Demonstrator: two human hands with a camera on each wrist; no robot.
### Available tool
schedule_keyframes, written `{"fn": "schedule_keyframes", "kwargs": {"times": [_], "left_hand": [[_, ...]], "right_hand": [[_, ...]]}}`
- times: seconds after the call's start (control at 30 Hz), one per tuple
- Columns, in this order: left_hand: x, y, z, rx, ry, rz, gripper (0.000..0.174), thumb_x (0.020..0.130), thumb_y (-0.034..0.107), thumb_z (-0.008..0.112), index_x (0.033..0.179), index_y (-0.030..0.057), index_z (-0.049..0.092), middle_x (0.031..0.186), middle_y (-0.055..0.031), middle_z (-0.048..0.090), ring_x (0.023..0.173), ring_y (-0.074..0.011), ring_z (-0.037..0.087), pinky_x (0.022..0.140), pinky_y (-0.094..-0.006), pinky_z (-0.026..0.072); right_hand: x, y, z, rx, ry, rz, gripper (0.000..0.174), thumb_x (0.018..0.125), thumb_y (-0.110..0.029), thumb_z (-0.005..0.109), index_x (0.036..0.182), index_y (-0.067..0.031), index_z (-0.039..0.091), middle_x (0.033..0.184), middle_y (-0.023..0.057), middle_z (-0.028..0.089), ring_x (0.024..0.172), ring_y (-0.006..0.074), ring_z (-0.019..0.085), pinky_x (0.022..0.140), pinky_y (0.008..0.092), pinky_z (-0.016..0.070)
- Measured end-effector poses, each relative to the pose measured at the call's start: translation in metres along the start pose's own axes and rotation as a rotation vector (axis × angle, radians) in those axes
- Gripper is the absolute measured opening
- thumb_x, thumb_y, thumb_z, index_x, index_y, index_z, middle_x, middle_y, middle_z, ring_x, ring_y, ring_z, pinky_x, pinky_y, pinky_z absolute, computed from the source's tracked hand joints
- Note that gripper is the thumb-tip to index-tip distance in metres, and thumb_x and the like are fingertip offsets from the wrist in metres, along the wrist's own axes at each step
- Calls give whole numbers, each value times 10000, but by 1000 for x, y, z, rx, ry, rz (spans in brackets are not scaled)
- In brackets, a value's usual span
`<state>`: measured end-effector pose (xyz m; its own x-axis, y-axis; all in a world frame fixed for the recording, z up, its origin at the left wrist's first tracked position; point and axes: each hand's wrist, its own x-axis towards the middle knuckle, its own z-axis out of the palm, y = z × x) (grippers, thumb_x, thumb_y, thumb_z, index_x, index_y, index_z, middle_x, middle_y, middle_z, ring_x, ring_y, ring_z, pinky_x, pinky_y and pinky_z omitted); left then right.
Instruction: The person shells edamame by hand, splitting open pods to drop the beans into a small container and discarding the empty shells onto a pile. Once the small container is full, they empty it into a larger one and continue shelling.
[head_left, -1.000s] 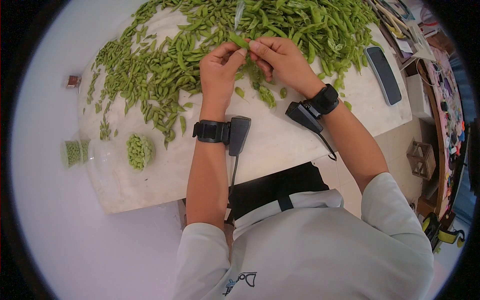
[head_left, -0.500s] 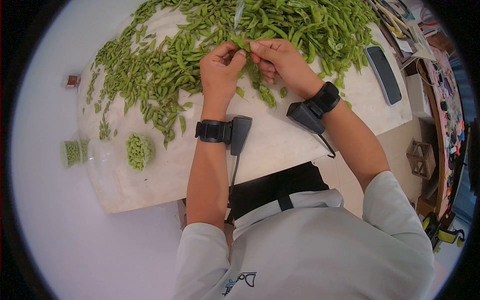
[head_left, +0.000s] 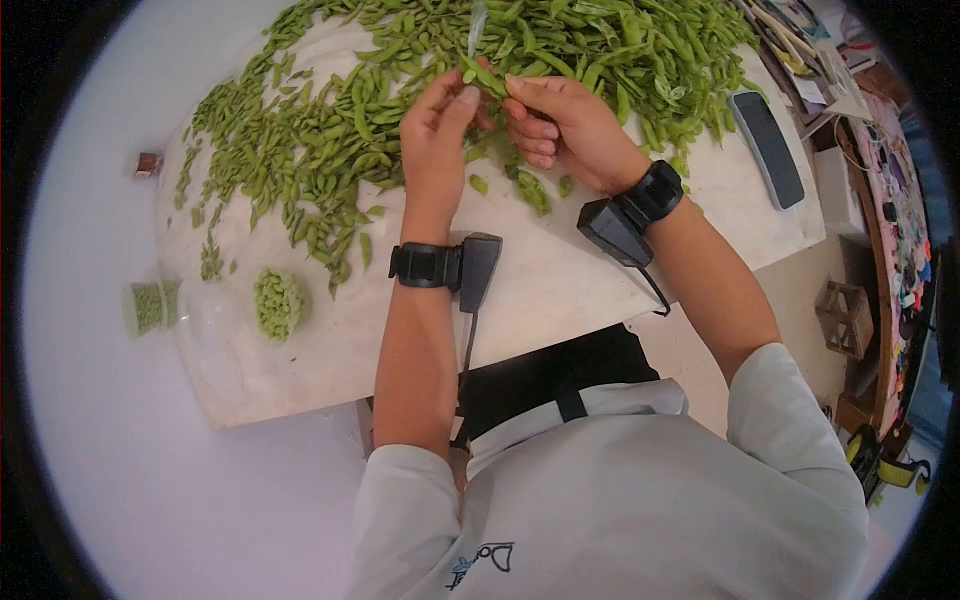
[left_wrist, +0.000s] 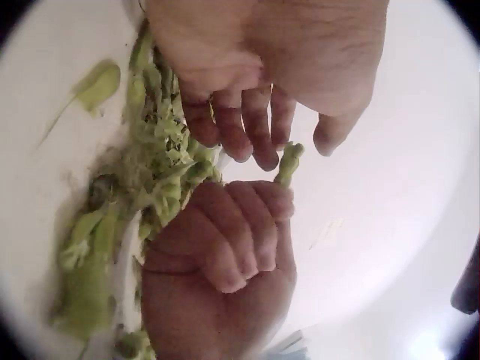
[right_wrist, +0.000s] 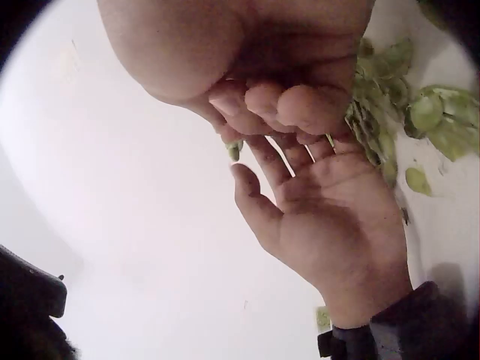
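Observation:
My right hand [head_left: 585,130] pinches a green soybean pod [head_left: 487,78] between thumb and forefinger, its other fingers curled toward the palm. The pod's free end [left_wrist: 291,157] points toward my left hand [head_left: 436,135]. That left hand is held just beside the pod, its thumb spread apart from the loosely bent fingers [right_wrist: 268,161], with a fingertip close to the pod. A lighter green patch shows at the pod's left end in the head view. Beneath the hands lie opened pod shells [head_left: 530,190] on the white tabletop [head_left: 520,270].
Soybean pods [head_left: 310,150] spread across the table's far and left side, with a dense heap [head_left: 640,50] at the back right. A clear container of shelled beans [head_left: 280,303] stands front left, another tub [head_left: 150,306] beyond it. A phone [head_left: 767,150] lies at the right.
The left thumb and fingers, earlier closed on the pod, have come apart from it. The right hand still pinches the pod and has shifted slightly right.

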<state>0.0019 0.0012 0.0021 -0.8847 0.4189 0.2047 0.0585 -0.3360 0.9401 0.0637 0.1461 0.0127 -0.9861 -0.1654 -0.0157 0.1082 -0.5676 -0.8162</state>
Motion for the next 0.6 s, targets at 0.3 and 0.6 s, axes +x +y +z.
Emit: {"fn": "schedule_keyframes", "kwargs": {"times": [0.3, 0.6], "left_hand": [[3, -4, -2, -30, 19, 6, 205, 870, 163, 613, 974, -13, 596, 819, -31, 605, 685, -82, 524, 625, -211, 424], [2, -5, 1, 87, -38, -1, 175, 901, 156, 562, 959, -6, 598, 754, -26, 598, 649, -76, 510, 597, -208, 412]], "right_hand": [[-1, -1, 10, -684, 151, -92, 293, 917, -290, 529, 799, -31, 598, 553, -26, 476, 474, 52, 415, 432, 219, 337], [-2, 0, 5, -667, 168, -156, 318, 921, -298, 490, 773, -41, 606, 569, -18, 507, 483, 55, 432, 439, 221, 341]]}}
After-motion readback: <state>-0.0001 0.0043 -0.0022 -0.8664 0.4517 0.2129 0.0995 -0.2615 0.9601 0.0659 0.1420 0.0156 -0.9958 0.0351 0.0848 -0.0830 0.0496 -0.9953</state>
